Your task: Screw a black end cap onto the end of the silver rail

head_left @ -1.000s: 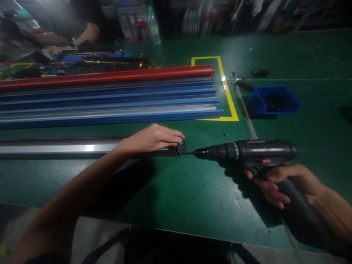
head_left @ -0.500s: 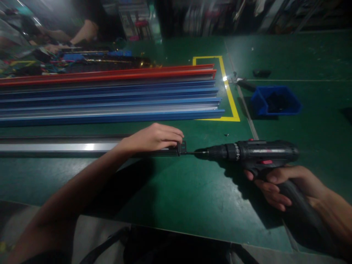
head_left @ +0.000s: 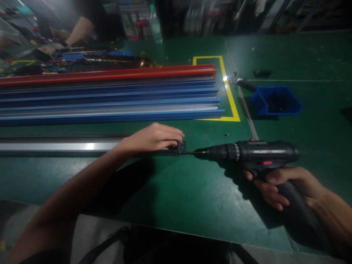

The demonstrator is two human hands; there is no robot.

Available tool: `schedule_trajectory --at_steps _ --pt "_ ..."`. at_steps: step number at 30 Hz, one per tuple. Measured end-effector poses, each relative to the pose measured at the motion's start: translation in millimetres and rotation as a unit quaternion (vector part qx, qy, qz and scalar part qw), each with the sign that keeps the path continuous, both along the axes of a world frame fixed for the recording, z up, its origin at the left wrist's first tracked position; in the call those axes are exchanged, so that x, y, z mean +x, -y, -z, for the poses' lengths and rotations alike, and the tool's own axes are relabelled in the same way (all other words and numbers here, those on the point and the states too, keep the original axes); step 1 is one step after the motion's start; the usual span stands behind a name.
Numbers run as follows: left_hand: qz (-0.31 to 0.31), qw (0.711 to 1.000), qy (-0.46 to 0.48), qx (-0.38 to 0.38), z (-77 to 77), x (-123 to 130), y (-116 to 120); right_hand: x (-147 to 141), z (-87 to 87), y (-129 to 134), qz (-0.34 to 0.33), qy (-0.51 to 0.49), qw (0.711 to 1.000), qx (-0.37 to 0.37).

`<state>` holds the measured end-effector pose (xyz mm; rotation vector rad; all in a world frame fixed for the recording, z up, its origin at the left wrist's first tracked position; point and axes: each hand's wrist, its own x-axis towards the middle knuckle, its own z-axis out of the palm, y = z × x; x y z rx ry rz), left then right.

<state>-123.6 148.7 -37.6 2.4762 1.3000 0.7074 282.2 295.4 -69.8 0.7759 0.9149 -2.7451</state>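
One black end piece (head_left: 181,147) at the right end of grey rail (head_left: 82,147), on green table (head_left: 187,190). Held there by left hand (head_left: 151,138), fingers closed over it, thumb hidden. Bit (head_left: 196,152) up against it, roughly in line; right hand (head_left: 302,179) wrapped around handle of drill (head_left: 264,150). Looks mid-fastening: piece positioned, screwing probably unfinished. Can't tell screw depth or bit rotation. Blue rails (head_left: 110,110) and red rails (head_left: 110,76) beyond, no end pieces visible at right ends; left ends cut off. Dark, unreadable contents in blue bin (head_left: 287,111).
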Motion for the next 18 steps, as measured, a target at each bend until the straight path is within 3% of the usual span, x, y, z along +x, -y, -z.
schedule_trajectory --at_steps 8,12,18 --pt "-0.001 1.000 -0.003 0.003 0.0 0 0 1 0.4 -4 -0.016 -0.001 1.000 -0.012" --pt "0.005 1.000 -0.001 0.005 0.6 0 -1 -2 -4.1 -2 -0.011 -0.018 1.000 0.018" --pt "0.001 1.000 -0.001 -0.008 1.4 -1 -2 -3 -14.5 -4 -0.056 -0.035 0.993 0.096"
